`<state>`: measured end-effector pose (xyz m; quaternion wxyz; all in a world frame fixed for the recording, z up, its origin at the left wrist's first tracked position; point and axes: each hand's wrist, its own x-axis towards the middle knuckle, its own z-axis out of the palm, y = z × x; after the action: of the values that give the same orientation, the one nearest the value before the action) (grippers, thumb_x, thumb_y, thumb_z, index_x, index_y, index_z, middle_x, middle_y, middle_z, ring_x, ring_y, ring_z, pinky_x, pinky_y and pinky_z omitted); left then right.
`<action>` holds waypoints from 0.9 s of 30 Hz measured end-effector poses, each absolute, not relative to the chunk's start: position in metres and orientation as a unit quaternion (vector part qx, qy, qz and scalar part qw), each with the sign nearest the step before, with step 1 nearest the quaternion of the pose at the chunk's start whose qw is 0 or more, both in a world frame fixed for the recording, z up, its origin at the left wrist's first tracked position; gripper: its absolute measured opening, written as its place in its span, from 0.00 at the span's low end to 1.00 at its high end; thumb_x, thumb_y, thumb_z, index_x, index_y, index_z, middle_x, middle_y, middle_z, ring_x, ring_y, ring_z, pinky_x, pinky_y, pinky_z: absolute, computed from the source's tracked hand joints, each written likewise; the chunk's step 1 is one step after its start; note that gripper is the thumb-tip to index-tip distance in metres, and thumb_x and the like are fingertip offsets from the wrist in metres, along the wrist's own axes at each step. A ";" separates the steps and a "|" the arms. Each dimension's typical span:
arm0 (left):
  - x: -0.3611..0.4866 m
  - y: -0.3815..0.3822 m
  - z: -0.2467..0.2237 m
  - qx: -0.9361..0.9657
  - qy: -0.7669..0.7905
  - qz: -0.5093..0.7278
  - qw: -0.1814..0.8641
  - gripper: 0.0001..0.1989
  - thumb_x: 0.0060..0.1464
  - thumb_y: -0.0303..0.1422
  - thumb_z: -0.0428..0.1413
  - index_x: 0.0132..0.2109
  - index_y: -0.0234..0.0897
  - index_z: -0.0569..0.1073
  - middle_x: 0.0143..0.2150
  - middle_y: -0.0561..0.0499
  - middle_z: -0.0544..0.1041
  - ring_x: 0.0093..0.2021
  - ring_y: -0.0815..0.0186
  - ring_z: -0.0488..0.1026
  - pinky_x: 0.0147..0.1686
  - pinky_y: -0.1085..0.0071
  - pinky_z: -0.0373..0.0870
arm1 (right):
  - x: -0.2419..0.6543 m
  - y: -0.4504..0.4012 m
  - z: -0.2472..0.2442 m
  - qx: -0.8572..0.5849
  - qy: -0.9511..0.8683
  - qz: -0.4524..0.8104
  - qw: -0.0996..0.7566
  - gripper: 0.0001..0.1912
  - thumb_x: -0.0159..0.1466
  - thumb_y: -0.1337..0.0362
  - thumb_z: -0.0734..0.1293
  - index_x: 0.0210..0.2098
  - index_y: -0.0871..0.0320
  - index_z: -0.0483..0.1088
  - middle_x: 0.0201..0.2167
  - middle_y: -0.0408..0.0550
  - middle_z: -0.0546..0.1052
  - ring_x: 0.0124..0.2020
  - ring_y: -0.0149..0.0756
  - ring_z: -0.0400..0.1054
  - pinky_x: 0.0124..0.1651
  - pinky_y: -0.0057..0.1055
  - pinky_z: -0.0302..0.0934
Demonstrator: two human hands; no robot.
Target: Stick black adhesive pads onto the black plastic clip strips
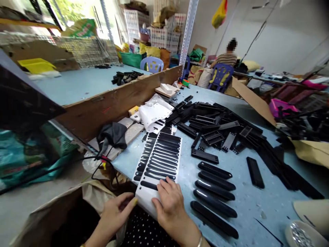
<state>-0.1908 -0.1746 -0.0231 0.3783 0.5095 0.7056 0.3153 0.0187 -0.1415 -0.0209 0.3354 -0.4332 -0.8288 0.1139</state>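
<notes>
A white sheet (147, 197) with rows of long black strips lies at the table's front edge, over a second similar sheet (144, 156). My right hand (169, 199) rests on its near part, fingers spread and touching a black strip. At the sheet's near left corner is my left hand (118, 212), thumb and fingers bent close together; whether they pinch the sheet's edge is hard to make out. Several rounded black bars (216, 202) lie in a column to the right of my right hand.
A heap of black plastic parts (213, 127) covers the table's back. A dark cloth (113, 135) lies left of the sheets, a bowl of small metal pieces (300, 235) at the front right. A wooden board (115, 99) edges the table. A person (227, 56) sits far behind.
</notes>
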 end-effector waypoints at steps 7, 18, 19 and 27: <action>-0.148 -0.174 -0.012 0.287 0.491 0.453 0.686 0.17 0.47 0.39 0.65 0.41 0.32 0.81 0.33 0.45 0.82 0.32 0.62 0.74 0.32 0.72 0.68 | 0.039 -0.159 -0.025 -0.417 -0.824 0.119 0.365 0.10 0.62 0.66 0.64 0.42 0.60 0.73 0.44 0.58 0.79 0.50 0.58 0.70 0.44 0.52 0.66; -0.130 -0.159 0.007 0.352 0.501 0.456 0.646 0.10 0.49 0.36 0.63 0.29 0.32 0.79 0.23 0.53 0.75 0.24 0.70 0.64 0.26 0.77 0.59 | 0.030 -0.127 -0.011 -0.393 -0.702 0.410 0.430 0.11 0.58 0.67 0.69 0.39 0.54 0.80 0.38 0.51 0.82 0.44 0.46 0.75 0.52 0.48 0.65; -0.129 -0.156 0.008 0.352 0.496 0.456 0.650 0.10 0.49 0.36 0.63 0.30 0.32 0.80 0.24 0.53 0.76 0.24 0.70 0.65 0.25 0.77 0.59 | 0.031 -0.125 -0.008 -0.395 -0.677 0.448 0.430 0.09 0.58 0.67 0.69 0.38 0.54 0.80 0.37 0.50 0.82 0.43 0.45 0.75 0.52 0.47 0.66; -0.126 -0.159 0.009 0.279 0.503 0.441 0.689 0.17 0.42 0.38 0.68 0.39 0.33 0.81 0.29 0.47 0.82 0.29 0.60 0.76 0.31 0.70 0.71 | 0.038 -0.113 0.014 -0.470 -0.455 0.590 0.473 0.11 0.63 0.59 0.68 0.31 0.59 0.79 0.27 0.49 0.81 0.30 0.36 0.73 0.36 0.32 0.68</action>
<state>-0.1264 -0.1587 0.0088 0.6889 0.2786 0.5031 0.4412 0.0379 -0.1128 0.0137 0.4728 -0.4705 -0.4550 0.5900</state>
